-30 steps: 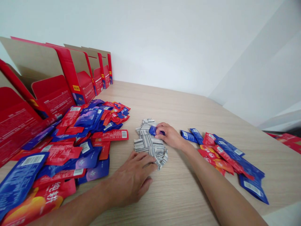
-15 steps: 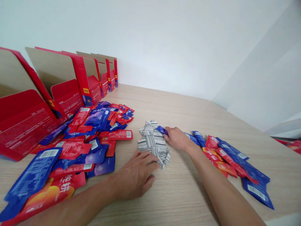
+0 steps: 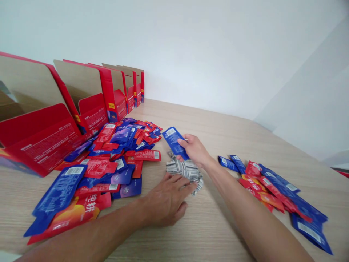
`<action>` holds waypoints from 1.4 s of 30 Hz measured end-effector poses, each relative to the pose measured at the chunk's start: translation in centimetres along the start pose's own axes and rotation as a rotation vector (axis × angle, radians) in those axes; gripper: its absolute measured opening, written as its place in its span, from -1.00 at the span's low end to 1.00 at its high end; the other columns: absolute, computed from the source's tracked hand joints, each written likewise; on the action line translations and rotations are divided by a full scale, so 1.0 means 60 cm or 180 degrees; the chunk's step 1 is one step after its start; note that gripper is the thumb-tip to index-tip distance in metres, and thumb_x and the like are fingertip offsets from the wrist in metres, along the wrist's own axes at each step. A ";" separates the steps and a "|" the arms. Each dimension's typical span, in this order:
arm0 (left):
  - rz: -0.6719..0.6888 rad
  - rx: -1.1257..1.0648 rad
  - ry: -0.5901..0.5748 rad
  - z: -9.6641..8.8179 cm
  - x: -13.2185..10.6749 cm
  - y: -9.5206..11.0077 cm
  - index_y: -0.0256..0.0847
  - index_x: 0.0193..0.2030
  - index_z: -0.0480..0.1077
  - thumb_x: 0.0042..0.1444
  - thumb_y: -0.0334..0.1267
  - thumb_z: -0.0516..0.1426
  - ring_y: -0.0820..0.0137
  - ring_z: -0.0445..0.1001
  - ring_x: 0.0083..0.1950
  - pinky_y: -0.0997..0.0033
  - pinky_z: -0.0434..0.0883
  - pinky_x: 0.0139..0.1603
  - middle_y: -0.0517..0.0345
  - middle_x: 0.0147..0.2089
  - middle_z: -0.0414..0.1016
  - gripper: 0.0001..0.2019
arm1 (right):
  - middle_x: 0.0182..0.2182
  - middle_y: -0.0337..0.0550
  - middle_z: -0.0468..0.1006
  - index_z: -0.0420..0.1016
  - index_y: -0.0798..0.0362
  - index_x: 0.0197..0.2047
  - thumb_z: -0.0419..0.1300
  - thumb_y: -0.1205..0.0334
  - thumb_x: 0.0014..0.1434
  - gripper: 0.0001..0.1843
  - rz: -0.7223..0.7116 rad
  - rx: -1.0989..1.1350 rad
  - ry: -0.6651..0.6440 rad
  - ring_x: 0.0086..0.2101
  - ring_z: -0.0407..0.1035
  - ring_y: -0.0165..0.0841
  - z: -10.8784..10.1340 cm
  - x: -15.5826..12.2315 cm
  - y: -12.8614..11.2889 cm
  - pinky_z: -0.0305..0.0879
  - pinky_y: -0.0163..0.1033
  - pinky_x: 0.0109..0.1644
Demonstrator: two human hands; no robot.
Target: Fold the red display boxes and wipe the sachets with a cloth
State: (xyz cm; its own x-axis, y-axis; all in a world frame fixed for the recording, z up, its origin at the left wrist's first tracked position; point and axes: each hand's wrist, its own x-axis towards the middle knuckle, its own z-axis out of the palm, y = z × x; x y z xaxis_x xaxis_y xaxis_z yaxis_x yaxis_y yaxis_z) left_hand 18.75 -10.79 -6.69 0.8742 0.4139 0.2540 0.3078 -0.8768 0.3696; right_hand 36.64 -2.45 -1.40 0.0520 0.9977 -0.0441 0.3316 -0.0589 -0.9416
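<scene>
My right hand (image 3: 193, 149) grips a blue packet (image 3: 174, 141) between thumb and fingers, its barcode face turned up. Beneath the packet lies a crumpled striped grey-and-white cloth (image 3: 185, 169), partly covered by that hand. My left hand (image 3: 171, 198) is palm down with its fingers loosely stretched, the fingertips over the cloth's near edge; nothing is held in it. To the left spreads a heap of red and blue packets (image 3: 109, 178).
Tall red open-fronted cardboard boxes (image 3: 94, 112) stand in a row at the left, running back to the white wall (image 3: 201, 58). A smaller group of red and blue packets (image 3: 275, 189) lies on the right of the wooden table (image 3: 212, 229).
My right hand has lifted the blue packet up and leftward, over the cloth, so more of the packet shows. My left hand stays by the cloth. The whole view has shifted slightly right.
</scene>
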 end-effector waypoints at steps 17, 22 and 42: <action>-0.0061 -0.0325 -0.0047 -0.006 -0.007 -0.009 -0.11 0.23 0.40 0.28 -0.34 0.17 0.04 0.33 0.40 -0.26 0.16 0.47 -0.01 0.36 0.44 -0.62 | -0.37 -0.27 0.60 0.37 0.04 -0.15 0.20 0.52 0.33 -0.82 -0.0219 0.0999 -0.1575 -0.39 0.59 -0.42 0.188 0.069 -0.075 0.64 -0.15 -0.10; -0.0050 -0.0370 -0.0022 -0.010 -0.005 -0.004 -0.11 0.21 0.38 0.29 -0.38 0.15 0.15 0.37 0.31 -0.10 0.17 0.43 0.08 0.27 0.48 -0.64 | -0.21 -0.11 0.67 0.53 0.07 -0.05 0.25 0.39 0.30 -0.84 -0.1099 -0.1178 -0.0886 -0.20 0.58 -0.31 -0.002 0.027 -0.006 0.52 -0.16 0.00; -0.0008 -0.0437 0.0849 -0.001 0.005 -0.018 -0.15 0.20 0.39 0.31 -0.43 0.09 0.22 0.48 0.17 0.15 0.44 0.25 -0.05 0.15 0.51 -0.65 | -0.05 0.30 0.67 0.46 0.17 0.22 -0.05 0.35 0.41 -0.58 0.0448 -0.4420 0.0394 -0.06 0.61 0.00 -0.233 -0.069 0.097 0.33 -0.14 -0.12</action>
State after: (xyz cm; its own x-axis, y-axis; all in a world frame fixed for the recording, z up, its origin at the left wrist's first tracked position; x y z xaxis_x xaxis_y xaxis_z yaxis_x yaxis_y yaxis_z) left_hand 18.69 -9.72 -6.95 0.7383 0.4817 0.4721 0.2402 -0.8418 0.4834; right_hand 51.49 -7.39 -2.01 0.2199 0.9755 -0.0113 0.9624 -0.2150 0.1662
